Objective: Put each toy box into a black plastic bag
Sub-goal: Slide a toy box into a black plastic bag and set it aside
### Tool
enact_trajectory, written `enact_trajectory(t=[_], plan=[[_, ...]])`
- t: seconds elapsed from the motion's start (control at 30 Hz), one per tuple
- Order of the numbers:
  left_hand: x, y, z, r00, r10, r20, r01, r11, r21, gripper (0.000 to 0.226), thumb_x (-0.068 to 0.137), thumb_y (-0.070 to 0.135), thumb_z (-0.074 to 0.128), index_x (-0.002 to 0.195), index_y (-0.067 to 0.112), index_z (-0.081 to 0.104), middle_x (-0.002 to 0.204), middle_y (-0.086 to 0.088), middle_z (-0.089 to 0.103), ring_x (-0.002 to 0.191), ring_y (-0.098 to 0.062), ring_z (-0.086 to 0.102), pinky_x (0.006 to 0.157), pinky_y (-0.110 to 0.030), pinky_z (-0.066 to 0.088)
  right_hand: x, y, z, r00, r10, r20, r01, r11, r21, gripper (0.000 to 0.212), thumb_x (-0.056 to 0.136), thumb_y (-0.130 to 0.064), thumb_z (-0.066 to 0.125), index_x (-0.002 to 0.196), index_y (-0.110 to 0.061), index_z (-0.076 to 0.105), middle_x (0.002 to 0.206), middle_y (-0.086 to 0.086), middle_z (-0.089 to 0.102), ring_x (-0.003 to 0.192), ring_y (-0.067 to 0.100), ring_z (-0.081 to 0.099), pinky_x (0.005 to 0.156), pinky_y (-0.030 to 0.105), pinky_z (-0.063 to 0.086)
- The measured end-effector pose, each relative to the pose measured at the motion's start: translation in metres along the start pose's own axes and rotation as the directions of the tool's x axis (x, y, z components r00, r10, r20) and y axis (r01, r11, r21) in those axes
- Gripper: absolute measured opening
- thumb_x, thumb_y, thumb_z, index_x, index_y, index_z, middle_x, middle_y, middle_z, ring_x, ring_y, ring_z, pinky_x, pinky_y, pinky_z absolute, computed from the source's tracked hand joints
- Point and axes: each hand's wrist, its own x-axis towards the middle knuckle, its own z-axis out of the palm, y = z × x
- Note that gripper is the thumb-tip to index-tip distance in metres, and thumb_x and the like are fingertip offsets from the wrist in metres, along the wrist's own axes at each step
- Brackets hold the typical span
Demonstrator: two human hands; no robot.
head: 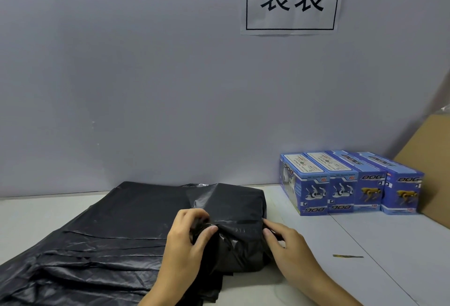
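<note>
Soft, even light falls from above and leaves the flat grey-blue back wall (146,74) slightly dim, with no hard shadows on the pale worktop (377,245). The crinkled black plastic bags (97,245) catch faint grey sheen along their folds, strongest toward the worktop's near left corner. The wide lens bends the worktop's far edge, and the blue printed cardboard toy boxes (350,181) look mildly soft, their small print unreadable.

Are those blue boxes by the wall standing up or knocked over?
Standing. All four blue toy boxes sit side by side on the table, though two have their print upside down.
</note>
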Motion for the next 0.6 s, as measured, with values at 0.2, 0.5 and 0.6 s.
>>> enact_trajectory(t=[0.2,0.5,0.6], plan=[[-0.003,0.0,0.003,0.945,-0.293,0.143,0.315,0.934,-0.168,0.023,0.095,0.031,0.061,0.118,0.028,0.061,0.108,0.01,0.071,0.104,-0.002,0.064,0.081,-0.009,0.046,-0.002,-0.006,0.006,0.988,0.096,0.121,-0.114,0.981,0.155,0.036,0.105,-0.04,0.041,0.14,-0.039,0.049,0.132,-0.035,0.052,0.121,-0.021,0.043,0.097,-0.001,0.029],[-0.007,0.029,-0.002,0.954,-0.263,0.147,0.299,0.879,-0.371,0.037,0.08,0.048,0.06,0.108,0.024,0.06,0.099,0.006,0.07,0.095,-0.006,0.066,0.089,-0.026,0.049,-0.009,-0.03,0.015,0.998,0.06,0.001,-0.057,0.939,0.339,0.018,0.101,-0.046,0.042,0.116,-0.053,0.047,0.122,-0.043,0.043,0.1,-0.038,0.037,0.074,-0.011,0.029],[-0.012,0.041,0.004,0.964,-0.24,0.112,0.264,0.871,-0.414,0.036,0.08,0.046,0.06,0.106,0.022,0.057,0.094,0.009,0.069,0.092,-0.007,0.066,0.082,-0.017,0.049,-0.012,-0.041,0.017,0.993,0.095,-0.075,-0.045,0.867,0.496,0.026,0.087,-0.058,0.049,0.113,-0.055,0.046,0.105,-0.053,0.043,0.093,-0.034,0.043,0.073,-0.007,0.034]])
